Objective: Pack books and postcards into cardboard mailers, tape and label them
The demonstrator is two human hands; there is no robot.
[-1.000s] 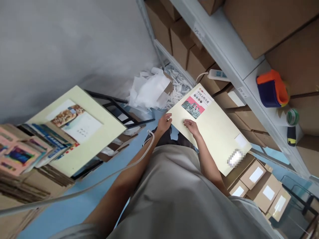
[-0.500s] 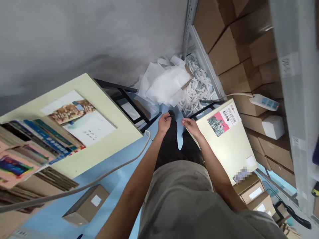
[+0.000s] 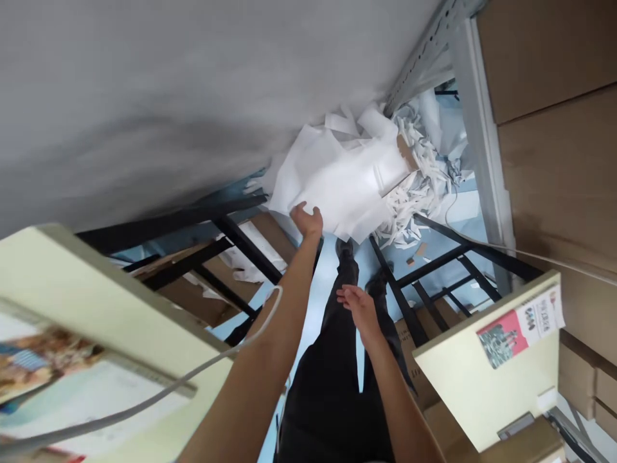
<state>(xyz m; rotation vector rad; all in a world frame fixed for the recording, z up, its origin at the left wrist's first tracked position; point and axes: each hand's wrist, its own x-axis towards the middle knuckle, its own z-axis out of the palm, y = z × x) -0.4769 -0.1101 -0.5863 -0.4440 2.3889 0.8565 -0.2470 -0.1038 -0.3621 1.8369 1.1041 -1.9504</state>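
Note:
My left hand reaches down and forward to the edge of a heap of white foam sheets on the floor; its fingers curl at the sheets, and I cannot see whether they grip. My right hand hangs lower over my black trousers, fingers apart and holding nothing. A pale yellow flat box with a pink picture label lies to the right on a stack of cardboard boxes, apart from both hands.
A second pale yellow box with picture labels fills the lower left. Black metal frames stand on both sides of my legs. Shredded white paper lies by the grey shelf post. Cardboard boxes fill the shelving at right. A grey cable crosses my left arm.
Both hands have left the pale yellow box at right. My left hand has gone forward to the white foam sheets, and the view has tipped down toward the floor.

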